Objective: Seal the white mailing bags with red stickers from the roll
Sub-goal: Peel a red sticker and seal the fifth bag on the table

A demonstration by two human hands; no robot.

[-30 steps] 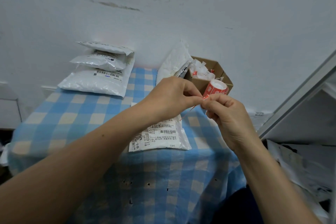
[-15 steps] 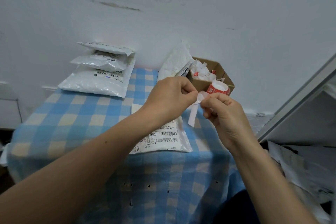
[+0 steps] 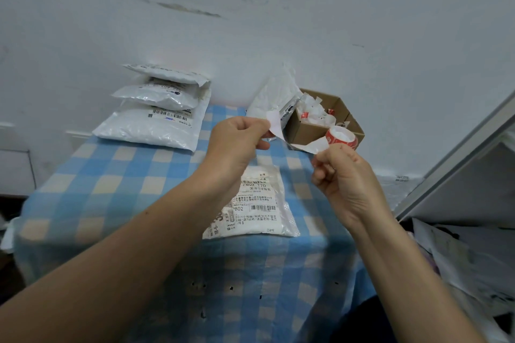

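Observation:
A white mailing bag [image 3: 259, 203] with a printed label lies flat on the checked tablecloth, below and between my hands. My left hand [image 3: 239, 142] pinches one end of a white backing strip [image 3: 274, 125] above the bag. The strip's other end [image 3: 309, 145] is pinched by my right hand [image 3: 344, 178], a little lower and to the right. The red sticker roll [image 3: 341, 138] shows just behind my right fingers, against the cardboard box; I cannot tell whether it rests on the table. No peeled red sticker is plainly visible.
Three white mailing bags [image 3: 150, 125] are stacked at the back left. Another bag [image 3: 274, 95] leans on the wall beside the cardboard box [image 3: 309, 129], which holds paper scraps. A grey shelf edge [image 3: 457, 153] runs along the right. The table's front edge [image 3: 195, 253] drops off below the bag.
My hands, first pinched together, have pulled apart. The left went up and left, the right down and right. The white strip now spans the gap between them.

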